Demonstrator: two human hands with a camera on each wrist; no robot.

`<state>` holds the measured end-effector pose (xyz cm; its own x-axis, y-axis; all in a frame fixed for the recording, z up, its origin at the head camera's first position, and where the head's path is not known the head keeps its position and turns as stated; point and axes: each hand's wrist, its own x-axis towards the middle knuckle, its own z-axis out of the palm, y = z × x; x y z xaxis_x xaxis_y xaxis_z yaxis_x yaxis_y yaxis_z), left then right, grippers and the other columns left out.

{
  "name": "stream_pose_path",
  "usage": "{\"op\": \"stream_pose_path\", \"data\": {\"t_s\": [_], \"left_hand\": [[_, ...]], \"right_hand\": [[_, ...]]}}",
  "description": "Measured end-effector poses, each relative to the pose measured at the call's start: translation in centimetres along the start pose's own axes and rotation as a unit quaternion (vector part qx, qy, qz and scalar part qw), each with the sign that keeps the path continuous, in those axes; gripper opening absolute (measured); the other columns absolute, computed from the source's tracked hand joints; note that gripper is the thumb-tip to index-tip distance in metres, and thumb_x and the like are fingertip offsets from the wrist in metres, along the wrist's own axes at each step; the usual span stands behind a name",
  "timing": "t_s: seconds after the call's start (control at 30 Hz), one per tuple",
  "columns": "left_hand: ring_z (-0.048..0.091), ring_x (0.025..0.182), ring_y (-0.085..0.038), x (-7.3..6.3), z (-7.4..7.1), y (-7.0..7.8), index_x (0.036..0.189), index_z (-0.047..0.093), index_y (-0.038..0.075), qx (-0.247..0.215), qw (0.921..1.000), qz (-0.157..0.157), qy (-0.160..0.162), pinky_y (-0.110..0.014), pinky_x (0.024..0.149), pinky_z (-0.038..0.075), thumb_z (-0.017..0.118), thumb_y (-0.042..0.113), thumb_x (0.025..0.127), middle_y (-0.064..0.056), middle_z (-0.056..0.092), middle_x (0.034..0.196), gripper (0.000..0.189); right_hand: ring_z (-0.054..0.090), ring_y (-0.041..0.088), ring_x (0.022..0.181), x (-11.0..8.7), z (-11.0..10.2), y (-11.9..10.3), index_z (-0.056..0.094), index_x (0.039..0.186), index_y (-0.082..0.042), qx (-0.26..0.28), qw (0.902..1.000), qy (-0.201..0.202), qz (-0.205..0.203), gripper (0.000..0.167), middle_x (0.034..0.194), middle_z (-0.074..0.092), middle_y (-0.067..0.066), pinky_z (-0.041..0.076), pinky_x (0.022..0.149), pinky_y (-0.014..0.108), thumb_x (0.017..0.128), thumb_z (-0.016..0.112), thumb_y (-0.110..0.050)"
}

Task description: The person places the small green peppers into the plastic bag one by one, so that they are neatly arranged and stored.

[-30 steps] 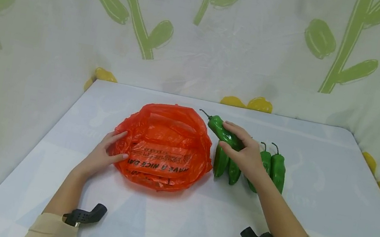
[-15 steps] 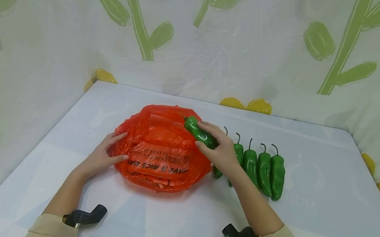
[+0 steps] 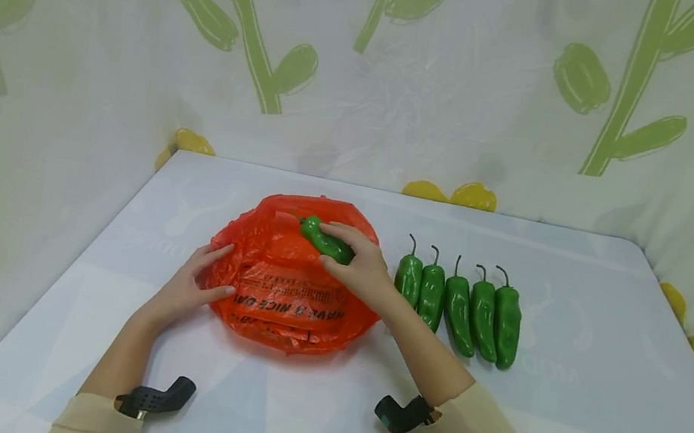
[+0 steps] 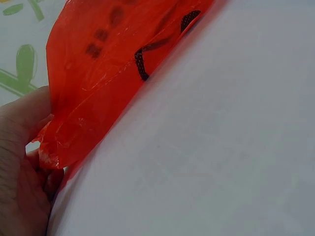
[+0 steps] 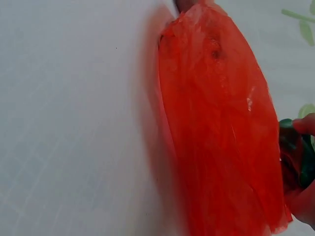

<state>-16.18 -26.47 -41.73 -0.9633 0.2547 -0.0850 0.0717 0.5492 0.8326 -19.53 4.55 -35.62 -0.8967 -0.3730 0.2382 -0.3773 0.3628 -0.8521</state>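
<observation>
A red plastic bag (image 3: 290, 307) with dark print lies spread on the table, its mouth facing up. At its left side my left hand (image 3: 193, 283) holds the bag; in the left wrist view, thumb and fingers of the left hand (image 4: 22, 147) close on a crumpled bit of the bag (image 4: 98, 83). Over the bag's middle, my right hand (image 3: 359, 265) grips a green pepper (image 3: 325, 242) by its lower end, stem pointing left. The right wrist view shows part of this pepper (image 5: 290, 137) behind the bag's raised wall (image 5: 221, 123).
Right of the bag, several green peppers (image 3: 456, 304) lie side by side in a row, stems pointing away. The white table (image 3: 578, 316) ends at a wall sheet with a green leaf print (image 3: 463, 98). A black wrist camera (image 3: 399, 414) sits on the right forearm.
My right hand has carried the green pepper leftward from the pepper row to over the bag. The rest of the row is now uncovered. My left hand stays on the bag.
</observation>
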Motion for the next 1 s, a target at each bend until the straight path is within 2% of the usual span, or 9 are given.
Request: {"op": "stream_pose_path", "data": {"t_s": [0.13,0.33,0.43,0.6,0.77,1.0], "left_hand": [[0.013,0.141,-0.041,0.0,0.1,0.0,0.149,0.029,0.023,-0.002,1.0,0.001,-0.001,-0.068,0.104,0.024,0.07,0.031,0.083,-0.016,0.016,0.154,0.078],[0.014,0.14,-0.04,0.0,0.0,0.1,0.149,0.029,0.022,0.0,1.0,0.002,0.001,-0.067,0.104,0.026,0.07,0.031,0.083,-0.016,0.016,0.153,0.078],[0.014,0.14,-0.04,0.1,0.1,0.1,0.149,0.029,0.022,0.001,1.0,0.002,0.001,-0.067,0.104,0.026,0.069,0.032,0.083,-0.016,0.016,0.153,0.078],[0.014,0.14,-0.04,0.2,0.2,0.0,0.149,0.028,0.022,0.003,1.0,0.003,-0.003,-0.067,0.104,0.025,0.069,0.035,0.084,-0.016,0.016,0.153,0.078],[0.014,0.14,-0.04,0.2,0.1,-0.2,0.149,0.029,0.022,0.004,1.0,0.004,-0.002,-0.066,0.103,0.027,0.069,0.033,0.083,-0.016,0.016,0.153,0.079],[0.014,0.14,-0.04,0.1,0.1,0.0,0.149,0.028,0.021,0.004,1.0,0.006,-0.004,-0.067,0.104,0.026,0.07,0.03,0.084,-0.016,0.016,0.153,0.079]], "right_hand": [[0.056,0.024,0.109,0.9,0.8,0.1,0.058,0.129,-0.009,-0.021,0.9996,-0.017,0.01,0.045,0.134,0.054,0.01,0.053,0.087,0.037,0.085,0.067,-0.008],[0.053,0.022,0.103,2.4,1.7,0.5,0.057,0.13,-0.01,-0.042,0.9938,-0.067,0.078,0.043,0.132,0.054,0.007,0.051,0.084,0.033,0.088,0.064,-0.009],[0.052,0.022,0.104,2.9,2.0,0.7,0.056,0.131,-0.01,-0.044,0.9911,-0.08,0.096,0.043,0.134,0.053,0.007,0.051,0.086,0.033,0.089,0.064,-0.01],[0.051,0.023,0.105,3.4,2.3,1.4,0.054,0.132,-0.008,-0.055,0.9899,-0.084,0.1,0.045,0.135,0.053,0.008,0.049,0.09,0.036,0.088,0.065,-0.009],[0.049,0.024,0.112,3.6,2.9,2.4,0.051,0.135,-0.006,-0.096,0.9853,-0.094,0.105,0.048,0.138,0.05,0.01,0.047,0.096,0.039,0.088,0.064,-0.008],[0.048,0.029,0.116,4.1,3.3,2.7,0.053,0.133,-0.008,-0.135,0.9814,-0.07,0.117,0.046,0.132,0.045,0.016,0.045,0.099,0.041,0.088,0.063,-0.003]]}}
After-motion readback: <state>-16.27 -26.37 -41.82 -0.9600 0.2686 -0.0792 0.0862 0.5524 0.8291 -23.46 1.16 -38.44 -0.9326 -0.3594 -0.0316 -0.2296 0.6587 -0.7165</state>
